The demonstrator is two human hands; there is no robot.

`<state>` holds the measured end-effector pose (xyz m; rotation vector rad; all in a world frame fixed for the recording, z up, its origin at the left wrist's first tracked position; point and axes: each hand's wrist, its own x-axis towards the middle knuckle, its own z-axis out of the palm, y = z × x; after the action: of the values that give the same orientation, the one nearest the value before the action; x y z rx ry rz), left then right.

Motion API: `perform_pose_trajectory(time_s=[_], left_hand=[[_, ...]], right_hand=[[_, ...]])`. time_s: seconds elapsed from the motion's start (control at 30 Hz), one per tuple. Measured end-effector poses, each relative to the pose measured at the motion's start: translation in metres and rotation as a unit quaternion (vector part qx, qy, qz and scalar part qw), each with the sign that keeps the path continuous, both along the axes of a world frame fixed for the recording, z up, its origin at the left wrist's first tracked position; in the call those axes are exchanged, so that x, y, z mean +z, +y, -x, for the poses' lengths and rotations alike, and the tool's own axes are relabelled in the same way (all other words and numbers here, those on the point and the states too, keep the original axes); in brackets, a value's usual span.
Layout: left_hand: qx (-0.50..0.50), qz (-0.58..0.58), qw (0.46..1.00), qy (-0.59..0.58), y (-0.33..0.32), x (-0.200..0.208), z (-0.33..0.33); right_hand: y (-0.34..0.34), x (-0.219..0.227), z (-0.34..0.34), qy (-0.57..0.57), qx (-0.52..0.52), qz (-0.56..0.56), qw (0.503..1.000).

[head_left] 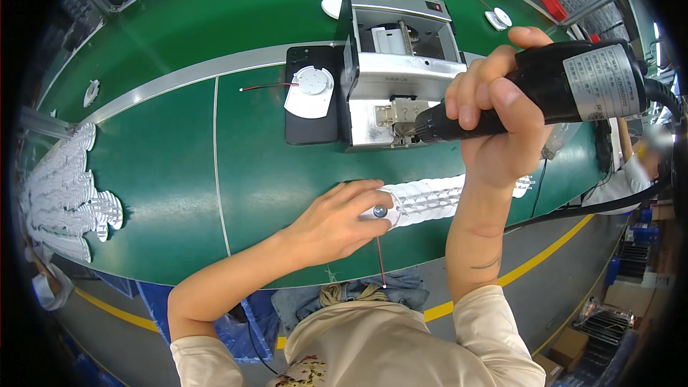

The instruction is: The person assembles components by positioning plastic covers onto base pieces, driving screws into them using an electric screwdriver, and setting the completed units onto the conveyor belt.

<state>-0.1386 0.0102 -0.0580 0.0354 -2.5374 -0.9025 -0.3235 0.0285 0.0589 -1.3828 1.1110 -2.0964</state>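
Observation:
My right hand (498, 104) is wrapped round a black corded electric screwdriver (548, 86), held tilted over the right part of the bench. The screwdriver's nose points down-left at the metal outlet block of a silver screw feeder (401, 72); whether its bit touches the block I cannot make out. Low on the bench my left hand (344, 218) has thumb and fingers round a white plastic part with a dark round spot (380, 211). A thin red wire (381, 261) hangs from that part over the bench edge. Against it on the right lies a row of overlapping white parts (430, 201).
Left of the feeder, a white disc-like part (313, 93) with a red lead rests on a black phone (312, 132). Stacked white parts (68, 193) fill the green bench's left end. A black cable (595, 209) runs along the right. Co-workers (627, 179) are at both sides.

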Motion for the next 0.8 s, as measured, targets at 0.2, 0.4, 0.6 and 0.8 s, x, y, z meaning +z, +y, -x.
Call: perform_pose_trajectory(time_s=[0.2, 0.4, 0.6, 0.8], left_hand=[[0.016, -0.045, 0.999, 0.01, 0.003, 0.0, -0.004], [0.036, -0.052, 0.998, 0.016, 0.005, -0.007, -0.007], [0.041, -0.042, 0.998, 0.029, 0.005, -0.009, -0.009], [0.04, -0.043, 0.998, 0.029, 0.005, -0.013, -0.01]], right_hand=[[-0.014, -0.001, 0.0, 0.035, 0.023, -0.048, 0.998], [-0.007, -0.005, -0.012, -0.014, 0.041, -0.03, 0.999], [0.036, -0.005, -0.022, -0.056, 0.12, 0.007, 0.991], [0.048, -0.024, -0.03, -0.045, 0.136, -0.036, 0.989]])
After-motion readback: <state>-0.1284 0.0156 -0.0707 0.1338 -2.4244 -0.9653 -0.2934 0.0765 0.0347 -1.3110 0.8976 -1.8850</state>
